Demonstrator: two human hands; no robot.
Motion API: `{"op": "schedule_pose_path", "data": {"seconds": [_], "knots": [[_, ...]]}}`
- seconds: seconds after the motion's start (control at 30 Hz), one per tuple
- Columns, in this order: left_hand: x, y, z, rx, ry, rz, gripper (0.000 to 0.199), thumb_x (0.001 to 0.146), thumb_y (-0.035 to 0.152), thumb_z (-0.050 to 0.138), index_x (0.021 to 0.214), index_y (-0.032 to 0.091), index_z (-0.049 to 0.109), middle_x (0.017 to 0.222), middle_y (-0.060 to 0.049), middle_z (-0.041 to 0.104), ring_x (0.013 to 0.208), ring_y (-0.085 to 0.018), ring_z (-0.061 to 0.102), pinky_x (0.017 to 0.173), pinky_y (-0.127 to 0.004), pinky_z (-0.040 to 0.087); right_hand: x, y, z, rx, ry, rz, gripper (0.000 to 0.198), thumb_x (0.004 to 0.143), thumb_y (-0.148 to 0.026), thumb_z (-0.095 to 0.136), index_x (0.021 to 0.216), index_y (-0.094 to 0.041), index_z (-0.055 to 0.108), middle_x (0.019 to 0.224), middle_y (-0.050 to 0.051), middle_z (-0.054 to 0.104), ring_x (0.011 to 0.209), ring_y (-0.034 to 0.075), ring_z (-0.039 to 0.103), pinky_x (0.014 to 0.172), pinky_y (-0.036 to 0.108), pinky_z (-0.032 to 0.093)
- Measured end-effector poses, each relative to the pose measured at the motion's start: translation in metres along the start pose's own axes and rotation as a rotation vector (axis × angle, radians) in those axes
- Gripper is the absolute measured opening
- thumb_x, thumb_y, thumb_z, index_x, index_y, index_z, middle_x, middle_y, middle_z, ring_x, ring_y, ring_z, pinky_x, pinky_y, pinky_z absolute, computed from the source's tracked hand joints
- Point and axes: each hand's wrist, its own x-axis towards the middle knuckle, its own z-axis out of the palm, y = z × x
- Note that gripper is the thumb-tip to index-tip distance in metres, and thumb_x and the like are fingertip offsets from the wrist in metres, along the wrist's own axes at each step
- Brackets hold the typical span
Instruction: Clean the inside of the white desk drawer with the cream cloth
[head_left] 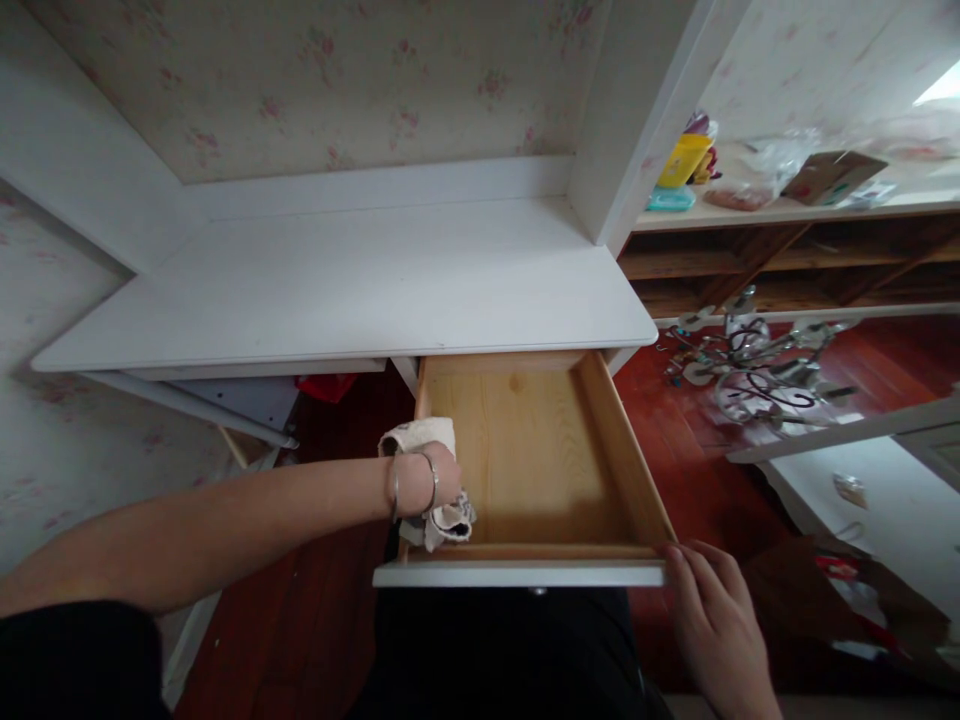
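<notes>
My left hand [437,473], with a bangle at the wrist, is closed on a crumpled off-white cloth [420,436]. It holds the cloth against the left side of a pulled-out wooden drawer [525,450]. The drawer's pale wood bottom is bare apart from the cloth at its left edge. At the drawer's front right corner, my right hand [712,600] grips the white front panel [585,574], fingers over the top edge. The drawer belongs to a white desk [360,280].
A chandelier [780,370] lies on the red wooden floor [645,400] to the right. Behind it, a low shelf [757,215] carries a yellow container [684,160], plastic bags and a cardboard box [832,177]. A brown bag [795,590] stands at lower right.
</notes>
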Motion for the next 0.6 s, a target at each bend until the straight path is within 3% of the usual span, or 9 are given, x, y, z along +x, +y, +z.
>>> {"op": "schedule_pose_path", "data": {"seconds": [0.1, 0.23, 0.33, 0.47, 0.6], "knots": [[0.03, -0.006, -0.012, 0.115, -0.074, 0.01, 0.043, 0.062, 0.025, 0.074, 0.033, 0.02, 0.042, 0.048, -0.011, 0.058, 0.071, -0.03, 0.064, 0.087, -0.049, 0.045, -0.001, 0.002, 0.0, 0.0, 0.002, 0.011, 0.053, 0.093, -0.065, 0.035, 0.089, -0.023, 0.067, 0.098, 0.011, 0.062, 0.095, 0.028, 0.058, 0.088, 0.045, 0.048], [0.078, -0.013, -0.045, 0.251, -0.068, -0.042, 0.028, 0.066, 0.021, 0.072, 0.043, 0.02, 0.055, 0.06, -0.013, 0.065, 0.091, -0.033, 0.065, 0.096, -0.047, 0.04, -0.002, 0.004, 0.002, 0.004, 0.015, -0.019, 0.051, 0.092, -0.064, 0.037, 0.09, -0.023, 0.067, 0.098, 0.011, 0.062, 0.095, 0.028, 0.059, 0.087, 0.045, 0.048], [0.098, -0.018, -0.063, 0.278, -0.052, -0.046, 0.019, 0.063, 0.015, 0.072, 0.049, 0.02, 0.059, 0.066, -0.012, 0.067, 0.099, -0.032, 0.062, 0.099, -0.042, 0.038, -0.003, 0.003, 0.002, 0.004, 0.021, -0.018, 0.052, 0.093, -0.065, 0.036, 0.09, -0.023, 0.067, 0.098, 0.01, 0.062, 0.094, 0.027, 0.059, 0.087, 0.043, 0.048], [0.094, -0.023, -0.068, 0.265, -0.005, -0.004, 0.012, 0.065, 0.009, 0.068, 0.064, 0.02, 0.066, 0.085, -0.009, 0.071, 0.11, -0.028, 0.059, 0.102, -0.036, 0.036, -0.004, 0.003, 0.002, 0.012, 0.021, 0.003, 0.055, 0.094, -0.066, 0.034, 0.092, -0.023, 0.068, 0.1, 0.01, 0.062, 0.095, 0.027, 0.059, 0.088, 0.043, 0.048], [0.069, -0.019, -0.056, 0.238, 0.07, -0.006, 0.015, 0.074, 0.004, 0.061, 0.075, 0.017, 0.068, 0.088, -0.01, 0.069, 0.105, -0.029, 0.063, 0.1, -0.038, 0.038, -0.005, 0.008, 0.005, 0.02, 0.039, -0.014, 0.054, 0.093, -0.067, 0.037, 0.091, -0.023, 0.068, 0.1, 0.011, 0.062, 0.097, 0.028, 0.059, 0.09, 0.044, 0.047]]}}
